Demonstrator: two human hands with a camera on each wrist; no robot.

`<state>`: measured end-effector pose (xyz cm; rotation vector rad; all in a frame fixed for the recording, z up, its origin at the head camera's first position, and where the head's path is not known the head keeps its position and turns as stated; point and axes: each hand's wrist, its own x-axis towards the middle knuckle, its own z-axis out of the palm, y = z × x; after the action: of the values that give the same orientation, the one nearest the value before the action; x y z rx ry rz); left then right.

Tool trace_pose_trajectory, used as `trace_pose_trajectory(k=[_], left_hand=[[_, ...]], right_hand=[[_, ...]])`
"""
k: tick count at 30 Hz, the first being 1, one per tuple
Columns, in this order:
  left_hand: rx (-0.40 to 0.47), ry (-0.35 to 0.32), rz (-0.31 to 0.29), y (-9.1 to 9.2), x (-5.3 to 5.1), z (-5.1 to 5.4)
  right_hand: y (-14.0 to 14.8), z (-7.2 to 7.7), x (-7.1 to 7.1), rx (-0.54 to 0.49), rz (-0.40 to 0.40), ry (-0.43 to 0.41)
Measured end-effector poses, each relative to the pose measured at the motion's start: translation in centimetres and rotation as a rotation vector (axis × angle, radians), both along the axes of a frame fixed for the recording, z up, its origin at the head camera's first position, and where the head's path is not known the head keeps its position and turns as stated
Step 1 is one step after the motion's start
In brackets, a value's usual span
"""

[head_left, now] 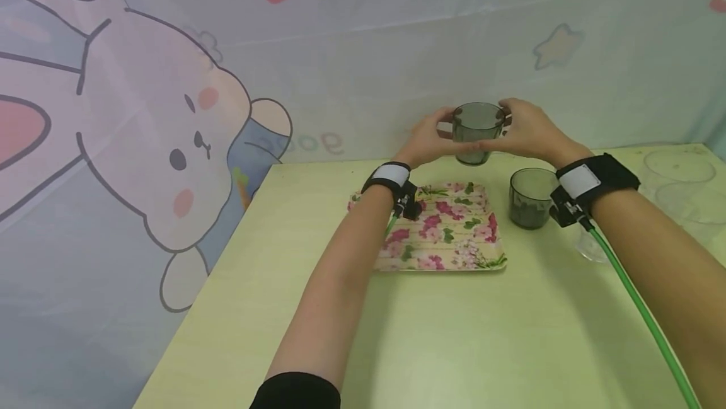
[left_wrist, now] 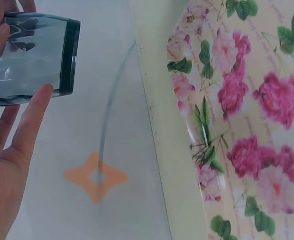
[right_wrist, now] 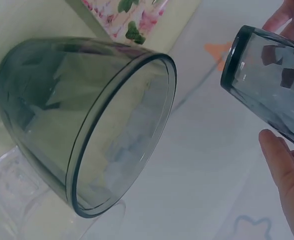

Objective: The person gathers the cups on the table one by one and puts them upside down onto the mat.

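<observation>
A dark smoky drinking glass (head_left: 478,120) is held up over the far edge of the table, upright in the head view. My left hand (head_left: 426,140) grips its left side, and my right hand (head_left: 531,130) grips its right side, thumbs toward me. Seen from the left wrist, a finger of the left hand (left_wrist: 11,167) touches the glass (left_wrist: 37,60) near its thick end. The right wrist view has the same glass (right_wrist: 271,75) at its right edge, partly cut off. Below the hands lies a floral tray (head_left: 439,226), partly hidden by the left forearm.
A second smoky glass (head_left: 529,204) stands on the table right of the tray, close under the right wrist. Clear, see-through glassware (head_left: 592,248) sits further right, partly behind the right forearm. A printed cloth (head_left: 368,69) hangs behind the table (head_left: 454,333).
</observation>
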<state>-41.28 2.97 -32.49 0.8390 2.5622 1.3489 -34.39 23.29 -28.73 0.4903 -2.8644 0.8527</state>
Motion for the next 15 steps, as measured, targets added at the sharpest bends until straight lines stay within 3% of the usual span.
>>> trace_pose_trajectory(k=[9, 15], left_hand=[[0.032, -0.054, -0.057, -1.7, 0.8, 1.4], [0.044, -0.109, -0.095, -2.8, 3.1, 3.5]], right_hand=[[-0.7, 0.2, 0.4, -0.064, 0.027, 0.002], [-1.2, 0.5, 0.8, -0.082, 0.029, -0.022]])
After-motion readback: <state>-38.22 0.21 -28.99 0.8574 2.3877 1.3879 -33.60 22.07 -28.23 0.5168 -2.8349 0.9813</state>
